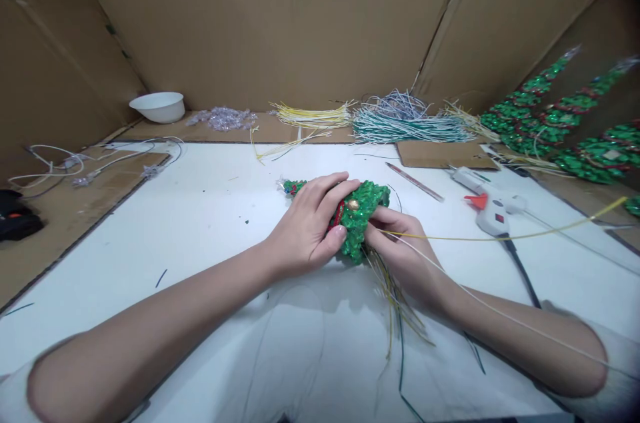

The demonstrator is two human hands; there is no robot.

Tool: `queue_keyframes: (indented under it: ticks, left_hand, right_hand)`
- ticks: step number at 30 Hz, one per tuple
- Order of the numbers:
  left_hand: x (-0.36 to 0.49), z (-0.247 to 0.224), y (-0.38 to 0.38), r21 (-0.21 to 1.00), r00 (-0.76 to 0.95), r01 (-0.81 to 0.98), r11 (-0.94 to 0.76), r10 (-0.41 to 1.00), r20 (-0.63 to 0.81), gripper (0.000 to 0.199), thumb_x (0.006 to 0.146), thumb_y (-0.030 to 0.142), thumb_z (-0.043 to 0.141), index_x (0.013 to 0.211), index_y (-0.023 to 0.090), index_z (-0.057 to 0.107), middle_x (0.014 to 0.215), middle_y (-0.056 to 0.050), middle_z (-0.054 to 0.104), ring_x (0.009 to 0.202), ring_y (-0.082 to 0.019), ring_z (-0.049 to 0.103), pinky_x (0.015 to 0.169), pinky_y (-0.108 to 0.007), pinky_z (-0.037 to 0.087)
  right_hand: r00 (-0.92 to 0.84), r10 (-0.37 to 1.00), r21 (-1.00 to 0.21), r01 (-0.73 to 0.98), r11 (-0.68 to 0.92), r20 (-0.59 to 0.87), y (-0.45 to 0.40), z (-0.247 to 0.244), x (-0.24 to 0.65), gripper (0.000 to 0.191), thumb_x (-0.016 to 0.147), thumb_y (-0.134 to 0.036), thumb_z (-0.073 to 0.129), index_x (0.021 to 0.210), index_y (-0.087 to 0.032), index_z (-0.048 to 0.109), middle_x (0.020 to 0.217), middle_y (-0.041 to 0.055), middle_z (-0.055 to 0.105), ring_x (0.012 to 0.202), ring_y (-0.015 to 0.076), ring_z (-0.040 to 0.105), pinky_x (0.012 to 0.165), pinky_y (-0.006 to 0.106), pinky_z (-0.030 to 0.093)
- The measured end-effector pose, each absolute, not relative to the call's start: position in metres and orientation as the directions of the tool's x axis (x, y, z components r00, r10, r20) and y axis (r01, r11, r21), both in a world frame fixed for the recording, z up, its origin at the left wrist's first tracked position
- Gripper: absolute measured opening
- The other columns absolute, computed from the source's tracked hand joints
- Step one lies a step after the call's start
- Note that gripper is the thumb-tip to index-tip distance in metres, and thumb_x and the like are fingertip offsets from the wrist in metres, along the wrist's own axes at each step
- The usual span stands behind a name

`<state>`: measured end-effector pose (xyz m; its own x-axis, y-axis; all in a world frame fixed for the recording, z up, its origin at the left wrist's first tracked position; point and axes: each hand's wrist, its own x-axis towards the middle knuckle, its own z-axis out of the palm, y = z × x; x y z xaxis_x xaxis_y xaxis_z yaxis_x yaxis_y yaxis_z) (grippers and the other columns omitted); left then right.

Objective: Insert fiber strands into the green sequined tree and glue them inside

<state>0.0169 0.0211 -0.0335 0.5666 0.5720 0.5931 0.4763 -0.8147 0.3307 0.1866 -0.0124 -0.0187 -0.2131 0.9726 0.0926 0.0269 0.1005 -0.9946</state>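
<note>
A small green tinsel Christmas tree (367, 200) lies on its side over the white tabletop, its tip to the left and its wide base to the right. Red trim and a gold ball decorate it. My left hand (320, 216) is wrapped over its middle from above. At the open base is my right hand (400, 243), fingers closed and their tips hidden inside or behind the rim. Yellow, white and green wires (395, 303) trail out of the base past my right hand; whether the fingers pinch one, I cannot see.
Wire bundles (415, 126), a white bowl (159, 108) and clear beads (225, 118) line the back. To the right are a glue gun (493, 213) with its cord, a pencil-like stick (415, 182) and several finished trees (530, 110). Cardboard walls (280, 23) enclose the table.
</note>
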Motion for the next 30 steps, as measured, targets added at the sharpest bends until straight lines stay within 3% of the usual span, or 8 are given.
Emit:
queue_keyframes:
  ticks: [8, 16, 26, 30]
  left_hand:
    - [0.0172, -0.0335, 0.0201, 0.345, 0.562, 0.475, -0.809, 0.581, 0.588, 0.051, 0.086, 0.034, 0.033, 0.135, 0.022, 0.026, 0.138, -0.014, 0.034, 0.129, -0.027, 0.031, 0.105, -0.046, 0.027]
    - [0.0187, -0.0331, 0.0187, 0.347, 0.564, 0.485, -0.802, 0.591, 0.577, 0.051, 0.086, 0.034, 0.034, 0.134, 0.019, 0.028, 0.138, -0.014, 0.034, 0.129, -0.026, 0.03, 0.106, -0.045, 0.025]
    - [0.0174, -0.0324, 0.0197, 0.354, 0.565, 0.486, -0.799, 0.596, 0.571, 0.051, 0.087, 0.035, 0.033, 0.134, 0.019, 0.028, 0.138, -0.014, 0.034, 0.13, -0.025, 0.03, 0.107, -0.044, 0.024]
    - [0.0172, -0.0325, 0.0182, 0.413, 0.552, 0.443, -0.796, 0.605, 0.574, 0.049, 0.088, 0.036, 0.031, 0.134, 0.02, 0.031, 0.139, -0.013, 0.034, 0.131, -0.025, 0.029, 0.107, -0.045, 0.023]
  right_hand:
    - [-0.186, 0.979, -0.996, -0.002, 0.085, 0.084, -0.0059, -0.0229, 0.1861, 0.024, 0.075, -0.037, 0.066, 0.089, -0.018, 0.066, 0.076, 0.0018, 0.064, 0.067, 0.0135, 0.055, 0.061, 0.025, 0.045]
    - [-0.244, 0.966, -0.991, -0.122, 0.055, 0.083, -0.0123, -0.0242, 0.1832, 0.023, 0.081, -0.032, 0.06, 0.1, -0.019, 0.063, 0.088, 0.003, 0.066, 0.076, 0.0139, 0.058, 0.068, 0.025, 0.046]
    - [-0.24, 0.965, -0.991, -0.107, 0.078, 0.102, -0.0113, -0.0201, 0.1833, 0.02, 0.08, -0.027, 0.061, 0.098, -0.018, 0.064, 0.087, 0.0025, 0.066, 0.077, 0.0138, 0.057, 0.07, 0.025, 0.045]
    - [-0.252, 0.962, -0.989, -0.124, 0.075, 0.105, -0.0129, -0.0184, 0.183, 0.019, 0.08, -0.024, 0.061, 0.097, -0.018, 0.065, 0.083, 0.0013, 0.065, 0.073, 0.012, 0.056, 0.069, 0.024, 0.045]
